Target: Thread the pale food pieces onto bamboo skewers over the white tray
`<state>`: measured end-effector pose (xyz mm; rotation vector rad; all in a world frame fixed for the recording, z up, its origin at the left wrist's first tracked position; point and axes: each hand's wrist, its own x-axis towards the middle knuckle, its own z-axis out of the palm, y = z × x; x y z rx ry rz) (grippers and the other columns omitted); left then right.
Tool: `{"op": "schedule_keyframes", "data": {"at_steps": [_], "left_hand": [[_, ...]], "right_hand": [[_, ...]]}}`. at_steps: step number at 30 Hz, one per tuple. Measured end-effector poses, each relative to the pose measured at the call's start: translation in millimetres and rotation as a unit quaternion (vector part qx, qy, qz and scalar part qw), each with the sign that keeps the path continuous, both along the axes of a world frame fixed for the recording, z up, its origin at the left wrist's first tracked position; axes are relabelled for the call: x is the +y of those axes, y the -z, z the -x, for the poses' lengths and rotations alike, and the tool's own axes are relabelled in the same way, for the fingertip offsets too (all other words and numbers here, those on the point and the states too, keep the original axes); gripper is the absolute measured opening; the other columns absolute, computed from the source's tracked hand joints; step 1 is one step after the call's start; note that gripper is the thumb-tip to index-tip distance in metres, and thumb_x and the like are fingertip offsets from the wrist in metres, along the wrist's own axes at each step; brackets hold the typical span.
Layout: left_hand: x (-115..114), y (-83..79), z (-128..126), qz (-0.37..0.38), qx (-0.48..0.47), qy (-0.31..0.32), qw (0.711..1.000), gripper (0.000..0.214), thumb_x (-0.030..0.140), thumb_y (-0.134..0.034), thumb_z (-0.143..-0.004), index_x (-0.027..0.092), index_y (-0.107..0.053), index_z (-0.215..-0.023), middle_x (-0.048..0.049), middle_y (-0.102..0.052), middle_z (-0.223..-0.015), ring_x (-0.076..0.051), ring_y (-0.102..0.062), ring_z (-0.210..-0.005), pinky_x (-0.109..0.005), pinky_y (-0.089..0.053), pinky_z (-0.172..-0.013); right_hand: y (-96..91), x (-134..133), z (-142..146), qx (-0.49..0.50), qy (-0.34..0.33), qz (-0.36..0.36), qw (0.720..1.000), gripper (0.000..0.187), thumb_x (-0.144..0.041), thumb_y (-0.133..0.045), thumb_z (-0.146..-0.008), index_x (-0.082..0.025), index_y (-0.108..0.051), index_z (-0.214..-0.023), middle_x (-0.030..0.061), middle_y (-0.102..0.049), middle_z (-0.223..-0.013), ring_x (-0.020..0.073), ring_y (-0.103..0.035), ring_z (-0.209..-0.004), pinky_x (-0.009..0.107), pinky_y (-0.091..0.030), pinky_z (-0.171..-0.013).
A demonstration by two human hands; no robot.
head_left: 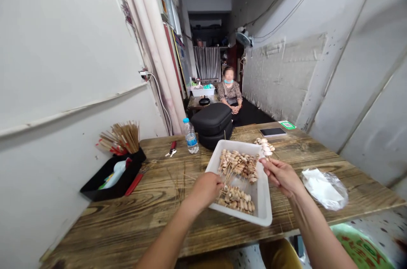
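In the head view, a white tray [266,207] sits right of the lower centre on the wooden table [149,231], holding skewered pieces [238,163] in an upper and a lower group. The right hand [282,176], at the tray's right edge, has thumb and forefinger clamped on the stick end of the raised skewered food [265,146]; whether that is one stick or several cannot be told. The left hand [206,186] reaches over the tray's left rim with fingers curled close by the stick ends; whether they are closed on a stick is unclear.

Handling sticks like these probably goes best with a firm pinch on the bare wood, the loaded end kept level so the pieces neither slide nor spin. Sticks in the tray cross one another, so the left fingers should part them gently, minding the points. Loose sticks [179,184] lie left of the tray, clear of the raised food.
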<state>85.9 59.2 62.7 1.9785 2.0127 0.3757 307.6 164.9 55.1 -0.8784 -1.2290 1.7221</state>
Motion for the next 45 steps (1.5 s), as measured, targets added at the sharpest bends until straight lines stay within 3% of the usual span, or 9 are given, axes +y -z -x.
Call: {"op": "schedule_keyframes", "data": {"at_steps": [6,12,15,17,21,24,30,36,45], "left_hand": [[10.0,17.0,-14.2,0.058,0.1,0.073,0.991,0.017,0.027,-0.061,-0.074,0.017,-0.074,-0.075,-0.0111,-0.071,-0.081,-0.023,-0.062,-0.081,-0.032,-0.039,-0.077],[30.0,28.4,-12.4,-0.041,-0.172,0.018,0.984,0.03,0.038,-0.055,-0.08,0.014,-0.071,-0.07,-0.0033,-0.063,-0.064,-0.014,-0.053,-0.06,-0.026,-0.038,-0.061],[42.3,33.8,-23.5,-0.062,-0.411,-0.021,0.909,0.039,0.047,-0.051,-0.082,0.011,-0.069,-0.084,-0.0025,-0.061,-0.067,-0.012,-0.051,-0.059,-0.024,-0.039,-0.057],[45.8,36.2,-32.8,-0.033,-0.532,-0.021,0.846,0.043,0.049,-0.063,-0.073,0.011,-0.066,-0.093,-0.0031,-0.063,-0.074,-0.011,-0.052,-0.061,-0.024,-0.041,-0.056],[43.8,37.2,-44.2,0.039,-0.66,-0.02,0.75,0.049,0.042,-0.082,-0.052,0.011,-0.064,-0.086,-0.002,-0.061,-0.077,-0.01,-0.055,-0.065,-0.022,-0.044,-0.06],[42.5,35.6,-45.5,0.081,-0.695,-0.027,0.714,0.048,0.038,-0.086,-0.048,0.011,-0.063,-0.081,-0.0005,-0.06,-0.071,-0.009,-0.056,-0.062,-0.022,-0.044,-0.06],[40.3,32.0,-40.6,0.119,-0.682,-0.024,0.721,0.043,0.038,-0.085,-0.051,0.008,-0.062,-0.072,-0.0005,-0.06,-0.061,-0.008,-0.055,-0.055,-0.023,-0.044,-0.058],[41.2,34.8,-36.2,0.107,-0.697,0.02,0.709,0.037,0.031,-0.081,-0.061,0.01,-0.062,-0.084,-0.0025,-0.064,-0.075,-0.009,-0.061,-0.067,-0.023,-0.047,-0.067],[45.8,39.1,-49.1,-0.06,-0.568,0.005,0.821,0.037,0.028,-0.069,-0.07,0.008,-0.067,-0.1,-0.0065,-0.069,-0.08,-0.012,-0.059,-0.063,-0.025,-0.048,-0.063]], "right_hand": [[14.3,-19.3,22.3,-0.038,-0.018,0.009,0.999,0.045,-0.05,-0.079,-0.056,-0.014,-0.054,-0.062,-0.0067,-0.045,-0.045,-0.0002,-0.024,-0.029,0.017,-0.009,-0.032],[28.7,-23.6,42.4,-0.096,0.051,-0.101,0.989,0.039,-0.051,-0.075,-0.059,-0.015,-0.061,-0.064,-0.0081,-0.035,-0.041,0.0036,-0.023,-0.037,0.019,-0.013,-0.036],[29.5,-21.7,44.7,-0.146,0.051,-0.18,0.971,0.031,-0.047,-0.071,-0.064,-0.016,-0.065,-0.064,-0.0048,-0.043,-0.044,0.0075,-0.032,-0.04,0.02,-0.022,-0.039],[29.9,-22.1,42.5,-0.184,0.038,-0.226,0.956,0.025,-0.042,-0.067,-0.068,-0.017,-0.065,-0.062,-0.0024,-0.049,-0.047,0.0106,-0.04,-0.044,0.022,-0.029,-0.042],[31.1,-24.8,34.2,-0.242,0.026,-0.265,0.933,0.014,-0.034,-0.062,-0.07,-0.019,-0.064,-0.07,-0.0018,-0.055,-0.052,0.0129,-0.046,-0.047,0.024,-0.034,-0.048],[30.1,-24.6,30.0,-0.253,0.022,-0.259,0.932,0.014,-0.028,-0.064,-0.066,-0.02,-0.059,-0.075,-0.0057,-0.052,-0.049,0.0107,-0.043,-0.045,0.021,-0.031,-0.047],[23.7,-30.5,26.8,-0.146,-0.056,-0.172,0.973,0.03,-0.035,-0.074,-0.061,-0.017,-0.055,-0.075,-0.0063,-0.053,-0.051,0.0069,-0.042,-0.045,0.018,-0.029,-0.045],[17.7,-31.6,22.0,-0.061,-0.083,-0.046,0.994,0.047,-0.044,-0.076,-0.059,-0.014,-0.06,-0.092,-0.003,-0.059,-0.056,0.0012,-0.028,-0.033,0.017,-0.017,-0.036],[24.3,-24.0,18.3,-0.027,-0.037,-0.06,0.997,0.039,-0.043,-0.075,-0.065,-0.014,-0.06,-0.087,-0.0014,-0.061,-0.058,0.0004,-0.03,-0.032,0.016,-0.015,-0.034]]}}
